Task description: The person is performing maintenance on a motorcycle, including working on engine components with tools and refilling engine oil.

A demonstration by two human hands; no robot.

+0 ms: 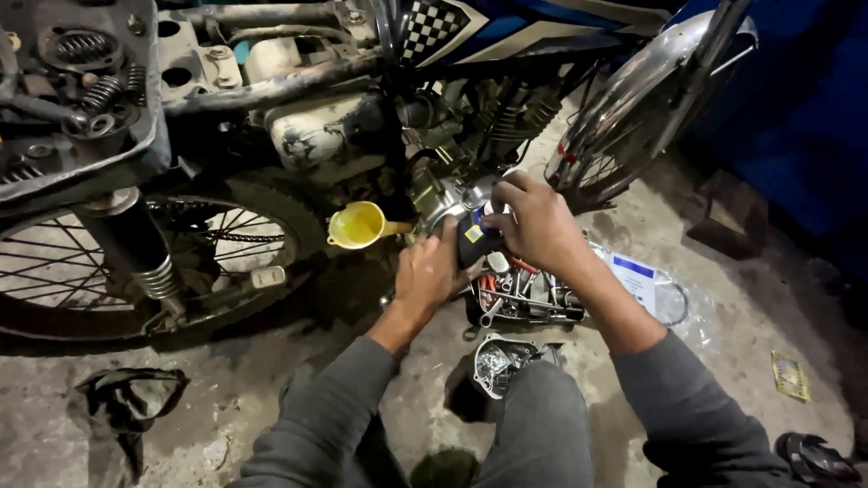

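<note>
Both hands grip a dark bottle [472, 242] by the motorcycle engine [434, 194]: left hand [425, 271] around its body, right hand [535, 221] on the cap. Tilting it short of the yellow funnel [357, 224] could spill.

I hold a dark bottle [470, 242] with my left hand [427, 271]. My right hand [535, 221] is on its blue cap [482, 218]. A yellow funnel [359, 225] sits just left of my hands, stuck into the motorbike engine [434, 194]. A tray of tools [524, 294] lies on the floor under my right hand. A shiny metal cover [495, 361] rests near my knee. A dark rag [131, 393] lies far to the left, near the back wheel [136, 262].
</note>
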